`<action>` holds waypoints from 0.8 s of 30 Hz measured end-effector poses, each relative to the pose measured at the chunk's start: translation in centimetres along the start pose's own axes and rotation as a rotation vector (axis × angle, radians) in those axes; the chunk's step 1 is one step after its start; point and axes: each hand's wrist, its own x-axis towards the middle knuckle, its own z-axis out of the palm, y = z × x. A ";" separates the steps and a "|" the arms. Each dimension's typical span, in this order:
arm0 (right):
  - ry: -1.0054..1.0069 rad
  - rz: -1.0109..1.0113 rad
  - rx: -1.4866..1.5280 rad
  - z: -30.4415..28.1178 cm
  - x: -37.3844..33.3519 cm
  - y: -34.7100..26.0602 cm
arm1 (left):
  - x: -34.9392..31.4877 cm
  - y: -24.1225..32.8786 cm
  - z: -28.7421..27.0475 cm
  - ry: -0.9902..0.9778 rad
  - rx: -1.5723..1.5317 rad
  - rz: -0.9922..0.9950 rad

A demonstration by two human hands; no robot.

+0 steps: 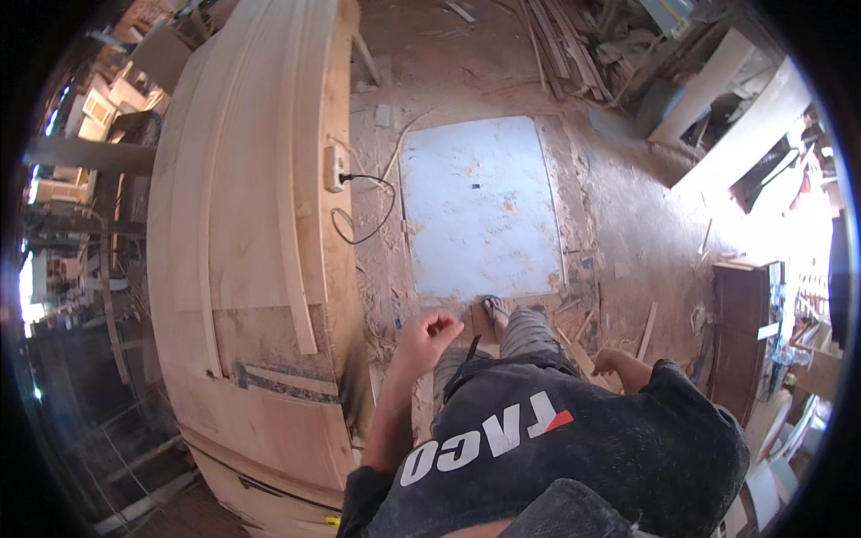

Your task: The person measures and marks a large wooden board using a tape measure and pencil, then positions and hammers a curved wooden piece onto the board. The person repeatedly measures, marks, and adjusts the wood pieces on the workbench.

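My left hand (pixel 425 334) hangs in the air just right of the wooden workbench (pixel 269 377), fingers curled loosely, and nothing shows in it. My right hand (pixel 608 360) is lowered beside my right leg, partly hidden by my dark shirt; I cannot make out its fingers. Long pale wooden boards (pixel 242 179) lie stacked lengthwise on the bench to the left of my left hand. My foot in a sandal (pixel 495 309) stands at the near edge of a white sheet on the floor (pixel 480 206).
A white power strip (pixel 334 168) with a black cable hangs on the bench's side. Sawdust covers the floor. Timber offcuts and planks (pixel 565 45) pile up at the far side. A dark wooden cabinet (pixel 743 332) stands at the right.
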 end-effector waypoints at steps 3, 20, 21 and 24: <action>0.317 -0.178 0.354 1.8 0.1 -1.8 | 4.3 9.9 -0.4 -0.151 -0.228 0.319; 0.714 0.177 1.400 9.9 -2.7 -19.3 | 10.5 30.3 4.6 -1.474 -0.905 0.562; 0.705 0.211 1.383 11.7 -2.2 -20.2 | 11.1 29.9 4.6 -1.566 -0.838 0.577; 0.560 0.280 1.491 13.2 -4.3 -24.2 | 9.0 29.8 6.8 -1.805 -0.751 0.559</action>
